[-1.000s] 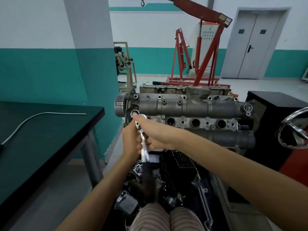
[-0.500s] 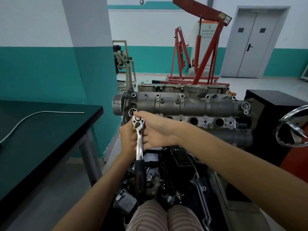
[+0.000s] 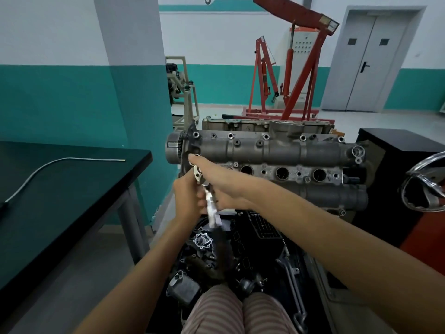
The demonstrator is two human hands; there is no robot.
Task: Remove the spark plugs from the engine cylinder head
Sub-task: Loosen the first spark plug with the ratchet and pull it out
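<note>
Fingers of both hands curl around the ratchet wrench (image 3: 206,192) at frame centre: the left hand (image 3: 186,201) grips its shank, the right hand (image 3: 218,186) wraps the head. Its socket end meets the leftmost plug well of the cylinder head (image 3: 277,153), where the spark plug sits hidden. Steel on steel will probably feel stiff, heavy and slick with oil; hold low on the dark handle for leverage. No legible writing anywhere.
</note>
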